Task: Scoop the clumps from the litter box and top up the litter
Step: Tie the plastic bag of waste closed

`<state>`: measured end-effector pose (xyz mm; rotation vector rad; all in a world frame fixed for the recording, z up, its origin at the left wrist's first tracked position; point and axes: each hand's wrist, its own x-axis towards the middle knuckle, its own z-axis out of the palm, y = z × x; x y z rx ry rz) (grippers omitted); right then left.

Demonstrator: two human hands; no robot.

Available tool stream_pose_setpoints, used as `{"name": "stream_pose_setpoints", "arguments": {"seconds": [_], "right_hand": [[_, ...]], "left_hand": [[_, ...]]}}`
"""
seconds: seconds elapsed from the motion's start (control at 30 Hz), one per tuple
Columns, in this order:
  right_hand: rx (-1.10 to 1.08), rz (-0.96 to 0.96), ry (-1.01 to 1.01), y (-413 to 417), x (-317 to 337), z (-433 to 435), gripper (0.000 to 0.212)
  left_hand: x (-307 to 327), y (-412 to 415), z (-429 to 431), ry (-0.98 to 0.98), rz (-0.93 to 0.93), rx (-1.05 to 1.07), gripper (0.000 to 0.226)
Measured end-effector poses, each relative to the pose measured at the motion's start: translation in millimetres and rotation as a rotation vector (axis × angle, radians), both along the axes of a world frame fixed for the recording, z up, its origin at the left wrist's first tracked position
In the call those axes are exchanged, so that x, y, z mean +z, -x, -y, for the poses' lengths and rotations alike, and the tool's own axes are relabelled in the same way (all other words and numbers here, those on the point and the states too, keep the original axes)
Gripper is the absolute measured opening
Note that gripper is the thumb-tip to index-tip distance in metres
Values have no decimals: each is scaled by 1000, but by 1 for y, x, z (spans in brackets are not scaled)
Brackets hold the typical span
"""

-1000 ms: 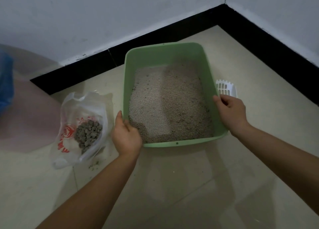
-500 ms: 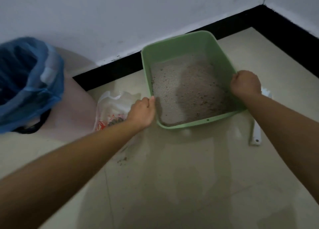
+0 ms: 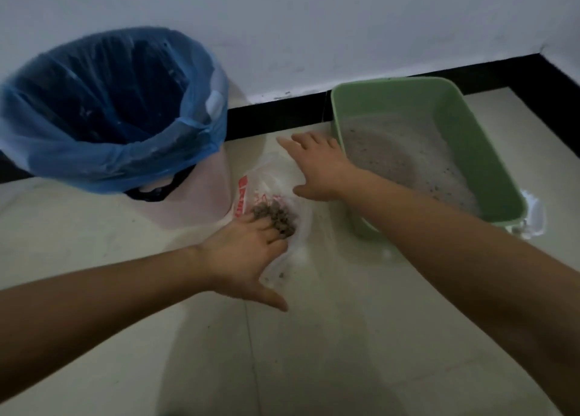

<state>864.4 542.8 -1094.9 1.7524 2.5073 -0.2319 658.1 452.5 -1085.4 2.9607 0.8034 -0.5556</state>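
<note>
A green litter box (image 3: 470,133) with pale grey litter (image 3: 405,161) stands on the floor at the right, by the wall. Left of it lies a clear plastic bag with red print (image 3: 273,183), holding dark grey clumps (image 3: 277,216). My left hand (image 3: 248,255) lies flat on the bag's near edge, fingers spread, fingertips at the clumps. My right hand (image 3: 317,164) hovers over the bag's far edge, fingers apart, beside the box's left wall. Neither hand grips anything.
A pink bin lined with a blue bag (image 3: 116,108) stands at the left against the wall. A white scoop (image 3: 533,215) shows behind the box's near right corner. Black skirting (image 3: 276,114) runs along the wall. Pale tiled floor fills the foreground.
Both hands have let go of the litter box rim and moved left to the plastic bag. My view has swung left, bringing the whole bin into sight.
</note>
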Motion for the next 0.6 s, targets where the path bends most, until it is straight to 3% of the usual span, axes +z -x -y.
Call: {"name": "stream_pose_setpoints", "arguments": {"seconds": [0.07, 0.13, 0.23, 0.33, 0.4, 0.5, 0.6], "right_hand": [[-70, 83, -83, 12, -5, 0, 46], [-239, -142, -99, 17, 2, 0, 38], [-407, -581, -120, 12, 36, 7, 37], [-362, -764, -255, 8, 87, 27, 41], [-372, -885, -334, 4, 108, 43, 43], [-443, -1129, -393, -2, 112, 66, 28], [-557, -1082, -156, -17, 83, 77, 25]], "left_hand": [[-2, 9, 1, -61, -68, -85, 43], [8, 14, -3, -105, -75, 21, 10], [28, 22, -20, -239, 149, 269, 14], [47, 27, -23, -307, 677, 444, 28], [58, 25, -21, -296, 929, 486, 27], [75, 17, -22, -318, 970, 420, 27], [74, 14, -29, -274, 753, 339, 30]]}}
